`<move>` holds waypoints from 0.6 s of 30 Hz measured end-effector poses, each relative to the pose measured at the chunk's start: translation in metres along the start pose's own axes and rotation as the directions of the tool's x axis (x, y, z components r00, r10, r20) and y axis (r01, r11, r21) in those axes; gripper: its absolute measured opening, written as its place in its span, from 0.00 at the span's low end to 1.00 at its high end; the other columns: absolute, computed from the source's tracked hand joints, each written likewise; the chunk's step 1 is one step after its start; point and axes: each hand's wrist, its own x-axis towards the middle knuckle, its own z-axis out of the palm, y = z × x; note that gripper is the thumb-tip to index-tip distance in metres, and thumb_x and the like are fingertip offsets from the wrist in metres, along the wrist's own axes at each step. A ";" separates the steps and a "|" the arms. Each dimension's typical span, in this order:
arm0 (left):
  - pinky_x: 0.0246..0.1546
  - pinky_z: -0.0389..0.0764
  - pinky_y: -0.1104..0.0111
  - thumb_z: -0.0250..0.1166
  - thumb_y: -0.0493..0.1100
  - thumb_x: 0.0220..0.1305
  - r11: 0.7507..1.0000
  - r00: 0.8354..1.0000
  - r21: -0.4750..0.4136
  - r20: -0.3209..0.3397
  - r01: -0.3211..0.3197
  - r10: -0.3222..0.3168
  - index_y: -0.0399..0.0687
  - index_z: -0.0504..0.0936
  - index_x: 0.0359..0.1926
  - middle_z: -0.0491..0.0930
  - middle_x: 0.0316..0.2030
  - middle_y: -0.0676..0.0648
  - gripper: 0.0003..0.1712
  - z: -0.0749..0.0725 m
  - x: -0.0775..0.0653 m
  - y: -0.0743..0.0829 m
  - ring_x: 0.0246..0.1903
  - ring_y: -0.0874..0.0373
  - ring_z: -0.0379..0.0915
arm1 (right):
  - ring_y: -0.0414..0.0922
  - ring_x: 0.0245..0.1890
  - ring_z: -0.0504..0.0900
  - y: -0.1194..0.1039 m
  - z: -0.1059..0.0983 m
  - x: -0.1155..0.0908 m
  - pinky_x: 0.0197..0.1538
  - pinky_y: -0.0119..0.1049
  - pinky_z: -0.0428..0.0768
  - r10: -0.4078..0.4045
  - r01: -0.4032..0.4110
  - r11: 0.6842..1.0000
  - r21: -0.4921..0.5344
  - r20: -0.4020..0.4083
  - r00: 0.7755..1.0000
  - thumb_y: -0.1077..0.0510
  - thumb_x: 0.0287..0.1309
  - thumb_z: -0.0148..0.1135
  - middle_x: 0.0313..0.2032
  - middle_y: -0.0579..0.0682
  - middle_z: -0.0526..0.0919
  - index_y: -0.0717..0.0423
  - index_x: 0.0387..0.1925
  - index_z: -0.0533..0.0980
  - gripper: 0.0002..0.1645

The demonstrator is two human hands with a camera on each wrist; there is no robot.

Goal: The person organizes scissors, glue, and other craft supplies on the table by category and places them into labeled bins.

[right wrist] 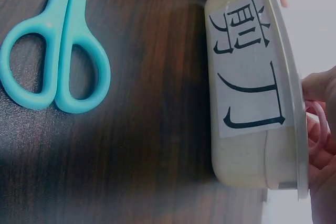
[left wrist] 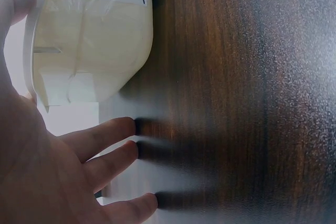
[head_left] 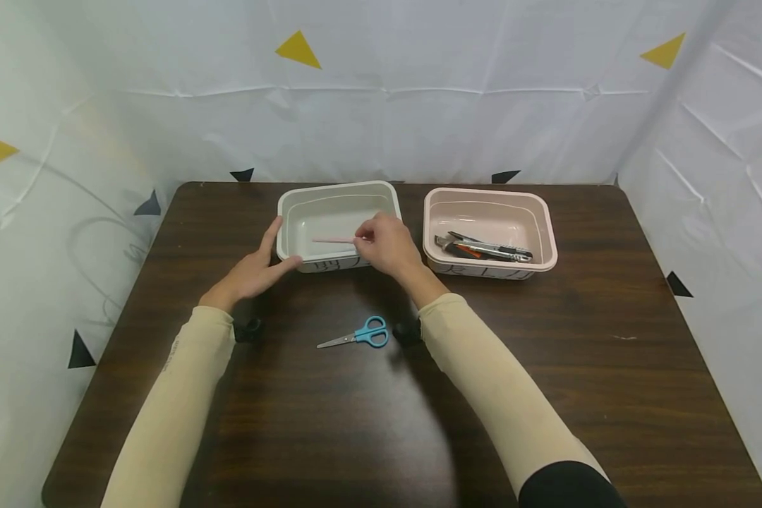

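A pale grey-white bin (head_left: 339,188) stands near the table's back edge, a label with black characters on its front wall (right wrist: 249,72). At its left front corner my left hand (head_left: 249,274) touches the rim, thumb and fingers spread; several straight fingers (left wrist: 110,135) show beside the bin. Over its right front rim my right hand (head_left: 389,245) pinches pink scissors (head_left: 333,240), their slender end pointing left inside the bin; a pink loop (right wrist: 320,127) shows by the fingers. Turquoise-handled scissors (head_left: 372,333) lie on the table between my forearms, blades to the left.
A pink bin (head_left: 549,236) stands right of the grey-white one, holding several utility knives (head_left: 492,248) with metallic and dark bodies. Both bins sit on a dark wood table (head_left: 578,339). White sheeting (head_left: 419,134) hangs behind and at both sides.
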 end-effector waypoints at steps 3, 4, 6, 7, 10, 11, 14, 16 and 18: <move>0.56 0.63 0.33 0.48 0.77 0.62 1.000 1.000 0.000 -0.001 0.001 -0.001 0.83 0.18 0.71 0.52 0.71 0.28 0.54 0.000 0.000 0.000 0.63 0.26 0.60 | 0.43 0.33 0.74 0.001 0.002 0.000 0.39 0.38 0.73 -0.016 0.017 0.999 -0.034 0.010 1.000 0.56 0.62 0.58 0.32 0.48 0.79 0.54 0.36 0.87 0.12; 0.56 0.63 0.33 0.49 0.77 0.62 1.000 1.000 -0.001 -0.002 0.001 -0.001 0.84 0.18 0.71 0.52 0.71 0.28 0.54 0.001 0.000 -0.001 0.63 0.26 0.60 | 0.43 0.33 0.74 0.001 0.002 0.001 0.38 0.38 0.74 -0.020 0.021 0.999 -0.044 0.016 1.000 0.57 0.62 0.57 0.32 0.47 0.79 0.53 0.35 0.87 0.13; 0.56 0.63 0.33 0.48 0.77 0.62 1.000 1.000 0.000 -0.001 0.001 -0.001 0.84 0.18 0.70 0.52 0.72 0.28 0.53 0.001 0.000 -0.001 0.63 0.26 0.61 | 0.42 0.32 0.75 0.002 0.004 0.001 0.38 0.37 0.74 -0.022 0.023 0.998 -0.061 0.027 0.999 0.57 0.62 0.55 0.32 0.47 0.80 0.52 0.34 0.87 0.14; 0.56 0.63 0.33 0.48 0.77 0.62 1.000 1.000 0.000 -0.001 0.002 -0.002 0.85 0.18 0.70 0.52 0.72 0.29 0.53 0.001 0.001 -0.002 0.63 0.26 0.61 | 0.41 0.32 0.75 0.002 0.004 0.002 0.39 0.37 0.75 -0.021 0.023 0.998 -0.064 0.030 0.999 0.57 0.63 0.55 0.32 0.46 0.81 0.52 0.34 0.87 0.14; 0.56 0.63 0.33 0.48 0.77 0.62 1.000 1.000 0.001 -0.005 0.001 -0.001 0.85 0.18 0.70 0.52 0.72 0.29 0.53 0.001 0.001 -0.002 0.63 0.27 0.61 | 0.41 0.32 0.76 0.004 0.006 0.003 0.40 0.37 0.75 -0.024 0.028 0.996 -0.082 0.040 0.999 0.57 0.63 0.54 0.33 0.46 0.83 0.51 0.34 0.87 0.15; 0.56 0.63 0.33 0.48 0.77 0.62 1.000 1.000 0.001 -0.006 0.002 -0.002 0.85 0.18 0.70 0.52 0.72 0.29 0.53 0.001 0.001 -0.002 0.63 0.27 0.61 | 0.41 0.32 0.76 0.004 0.006 0.003 0.40 0.38 0.75 -0.026 0.031 0.996 -0.088 0.046 0.999 0.57 0.64 0.53 0.33 0.46 0.83 0.51 0.34 0.87 0.15; 0.56 0.63 0.33 0.48 0.78 0.62 1.000 1.000 0.001 -0.004 0.006 -0.006 0.84 0.18 0.71 0.52 0.72 0.28 0.53 0.000 0.000 -0.001 0.63 0.26 0.60 | 0.43 0.31 0.76 0.003 0.005 0.003 0.40 0.39 0.75 -0.036 0.044 0.993 -0.106 0.069 0.997 0.56 0.65 0.51 0.31 0.46 0.82 0.52 0.33 0.86 0.16; 0.56 0.62 0.33 0.48 0.78 0.62 1.000 1.000 0.000 -0.003 0.010 -0.010 0.84 0.18 0.71 0.52 0.72 0.28 0.54 0.000 0.000 0.000 0.63 0.26 0.60 | 0.44 0.30 0.76 0.002 0.004 0.004 0.39 0.40 0.75 -0.044 0.053 0.991 -0.120 0.083 0.996 0.55 0.66 0.50 0.30 0.47 0.81 0.52 0.31 0.85 0.17; 0.56 0.62 0.33 0.48 0.78 0.62 1.000 1.000 0.000 -0.003 0.012 -0.012 0.83 0.18 0.71 0.51 0.72 0.28 0.54 0.000 0.000 0.000 0.63 0.26 0.59 | 0.44 0.30 0.76 0.002 0.005 0.004 0.39 0.40 0.74 -0.048 0.062 0.988 -0.139 0.100 0.994 0.55 0.68 0.48 0.28 0.47 0.80 0.52 0.28 0.83 0.19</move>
